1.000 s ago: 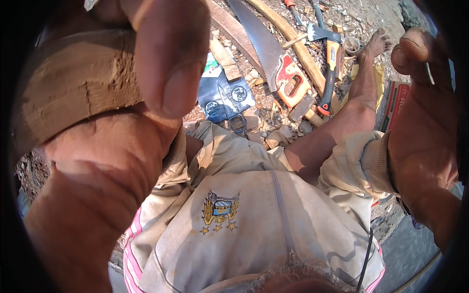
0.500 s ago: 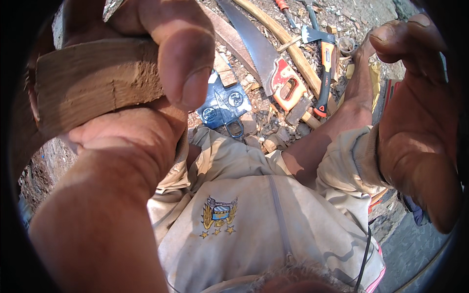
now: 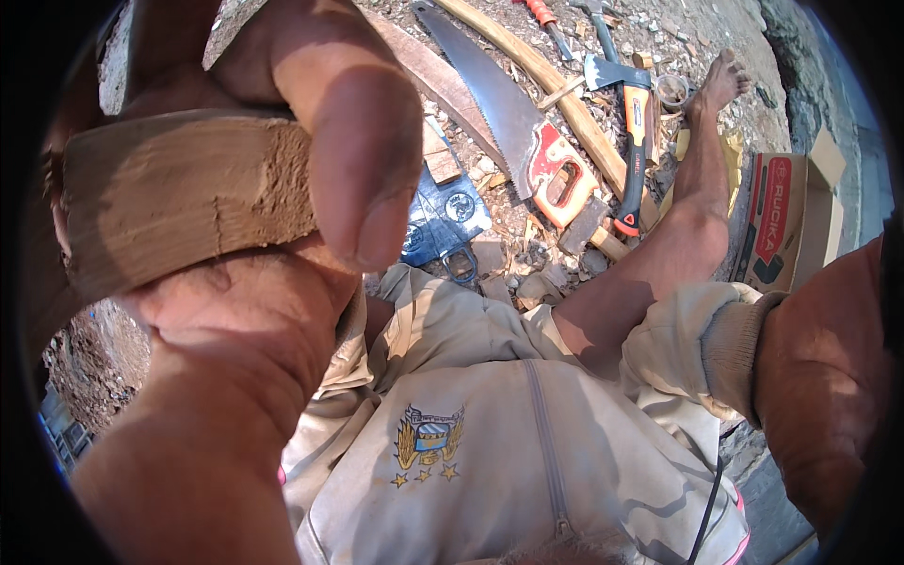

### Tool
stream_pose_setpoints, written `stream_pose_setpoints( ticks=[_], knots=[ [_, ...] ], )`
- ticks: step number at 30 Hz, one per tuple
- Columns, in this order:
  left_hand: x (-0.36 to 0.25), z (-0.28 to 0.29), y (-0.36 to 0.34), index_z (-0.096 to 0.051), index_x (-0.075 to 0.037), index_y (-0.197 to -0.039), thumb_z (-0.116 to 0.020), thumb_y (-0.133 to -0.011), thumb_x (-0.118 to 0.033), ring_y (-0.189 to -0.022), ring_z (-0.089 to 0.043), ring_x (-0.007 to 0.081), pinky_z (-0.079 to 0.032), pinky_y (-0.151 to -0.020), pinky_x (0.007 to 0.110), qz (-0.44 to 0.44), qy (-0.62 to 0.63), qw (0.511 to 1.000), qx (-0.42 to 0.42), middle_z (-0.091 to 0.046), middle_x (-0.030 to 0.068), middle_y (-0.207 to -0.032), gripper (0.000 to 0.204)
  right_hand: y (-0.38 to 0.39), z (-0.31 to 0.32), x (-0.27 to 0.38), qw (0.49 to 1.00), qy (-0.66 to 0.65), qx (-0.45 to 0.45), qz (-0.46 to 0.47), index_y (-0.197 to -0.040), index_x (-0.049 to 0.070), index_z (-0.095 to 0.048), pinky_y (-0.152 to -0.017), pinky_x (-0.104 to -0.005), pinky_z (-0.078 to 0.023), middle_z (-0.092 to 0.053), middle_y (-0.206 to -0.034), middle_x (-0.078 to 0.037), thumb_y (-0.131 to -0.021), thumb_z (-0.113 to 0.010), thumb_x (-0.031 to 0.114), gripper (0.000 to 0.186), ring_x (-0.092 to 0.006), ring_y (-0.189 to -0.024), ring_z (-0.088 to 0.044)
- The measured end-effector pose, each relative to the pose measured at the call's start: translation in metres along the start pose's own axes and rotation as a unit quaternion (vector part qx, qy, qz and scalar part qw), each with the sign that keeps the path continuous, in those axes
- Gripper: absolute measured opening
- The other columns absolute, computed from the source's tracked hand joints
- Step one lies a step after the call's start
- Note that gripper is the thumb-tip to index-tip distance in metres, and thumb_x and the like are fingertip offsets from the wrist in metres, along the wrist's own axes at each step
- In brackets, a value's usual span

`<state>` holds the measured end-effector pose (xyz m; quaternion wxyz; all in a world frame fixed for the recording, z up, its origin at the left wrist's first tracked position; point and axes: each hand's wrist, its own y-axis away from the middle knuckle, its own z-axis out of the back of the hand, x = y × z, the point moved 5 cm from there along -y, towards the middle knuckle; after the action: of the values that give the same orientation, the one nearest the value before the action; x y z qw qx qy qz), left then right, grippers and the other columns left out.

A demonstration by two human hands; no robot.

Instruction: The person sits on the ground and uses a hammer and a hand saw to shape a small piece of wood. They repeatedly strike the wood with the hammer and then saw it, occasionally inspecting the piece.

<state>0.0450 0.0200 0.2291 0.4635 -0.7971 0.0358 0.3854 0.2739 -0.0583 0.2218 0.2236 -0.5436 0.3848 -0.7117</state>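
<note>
Close to the camera at the upper left, my left hand (image 3: 348, 122) is closed around a short, slightly curved piece of brown wood (image 3: 188, 193). The thumb lies over the wood's rough right end; part of the wood and the other fingers run into the dark rim. My right hand (image 3: 824, 377) shows only as bare skin beyond the ribbed sleeve cuff at the right edge. Its fingers are out of sight, so whatever they may hold is hidden.
Ahead lie a handsaw (image 3: 537, 141), an axe (image 3: 633, 141), a hammer (image 3: 586, 229), an orange-handled tool (image 3: 549, 24) and long wooden poles (image 3: 537, 71). A blue flat package (image 3: 443, 217) rests among wood chips. An open cardboard box (image 3: 786, 221) stands beyond my bare leg (image 3: 650, 273).
My right hand has moved right and down, its fingers leaving view and uncovering the foot and cardboard box. The left hand keeps the wood, slightly lower in view.
</note>
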Motion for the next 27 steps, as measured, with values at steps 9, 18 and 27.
stream_pose_setpoints(
  ticks=[9, 18, 27],
  knots=[
    [0.016, -0.001, 0.009, -0.046, -0.003, -0.140, -0.061, -0.089, -0.029, -0.067, -0.053, 0.0113, -0.046, -0.063, 0.024, -0.011, 0.018, 1.000, 0.008, -0.063, 0.0131, -0.118, 0.058, 0.027, 0.018, 0.022, 1.000, 0.021, -0.009, -0.011, -0.135, 0.002, -0.058, -0.091, -0.0343, -0.051, -0.062, -0.125, -0.016, -0.094, -0.069, 0.034, 0.054, -0.0241, -0.113, -0.061],
    [0.013, 0.003, 0.003, -0.046, -0.003, -0.139, -0.060, -0.091, -0.025, -0.066, -0.053, 0.0113, -0.047, -0.064, 0.024, 0.026, 0.011, 0.999, -0.027, -0.065, 0.0131, -0.115, 0.055, 0.011, 0.022, 0.005, 1.000, 0.021, 0.009, -0.021, -0.134, 0.003, -0.060, -0.091, -0.0343, -0.050, -0.062, -0.126, -0.016, -0.095, -0.069, 0.032, 0.050, -0.0240, -0.114, -0.061],
    [0.088, 0.043, 0.076, -0.051, 0.001, -0.133, -0.060, -0.086, -0.016, -0.084, -0.057, 0.0131, -0.049, -0.076, 0.028, 0.338, -0.333, 0.880, -0.014, -0.065, 0.0093, -0.112, 0.051, -0.001, 0.004, -0.029, 0.991, 0.085, 0.055, -0.085, -0.133, 0.004, -0.062, -0.092, -0.0343, -0.050, -0.062, -0.127, -0.016, -0.096, -0.068, 0.030, 0.047, -0.0239, -0.115, -0.060]
  ],
)
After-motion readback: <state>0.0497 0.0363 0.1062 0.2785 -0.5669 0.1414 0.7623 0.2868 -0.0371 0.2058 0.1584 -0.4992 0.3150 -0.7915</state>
